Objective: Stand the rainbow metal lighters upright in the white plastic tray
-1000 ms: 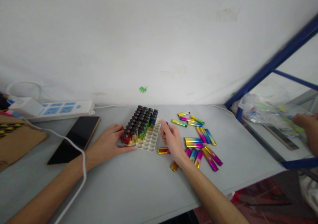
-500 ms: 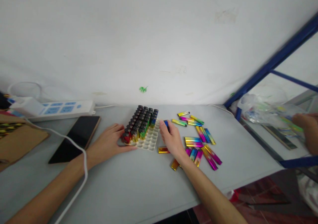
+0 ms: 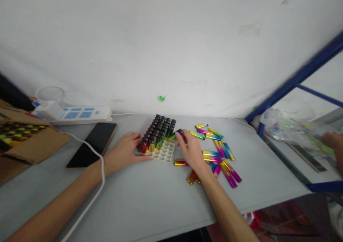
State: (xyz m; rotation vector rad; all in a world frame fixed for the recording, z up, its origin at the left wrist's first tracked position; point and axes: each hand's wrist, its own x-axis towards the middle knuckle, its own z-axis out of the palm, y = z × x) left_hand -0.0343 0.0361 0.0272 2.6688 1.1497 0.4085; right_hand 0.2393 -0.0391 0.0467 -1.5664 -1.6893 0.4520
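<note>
A pale tray [image 3: 166,153] with round pockets lies on the table, its left and back rows filled with upright black-topped lighters [image 3: 158,131]. My left hand [image 3: 127,149] grips the tray's front left corner, the thumb along the front edge and the fingers against the left side. In my right hand [image 3: 190,147] is a lighter [image 3: 171,137] with a dark top and a yellow-green body. It tilts over the tray's right side; whether its lower end sits in a pocket I cannot tell. Right of this hand lie loose shiny lighters [image 3: 211,153] in several colours, some partly behind the wrist.
A black phone [image 3: 92,145] and a white power strip [image 3: 83,115] lie at the left, beside a cardboard box [image 3: 50,145]. A white cable [image 3: 100,184] crosses my left forearm. At the right stand a blue metal frame [image 3: 297,75], plastic bags [image 3: 276,122] and another person's hand [image 3: 333,142].
My right hand has carried the lighter left to the tray, and its body now shows tilted there. My left hand stays at the tray. The view has shifted slightly left.
</note>
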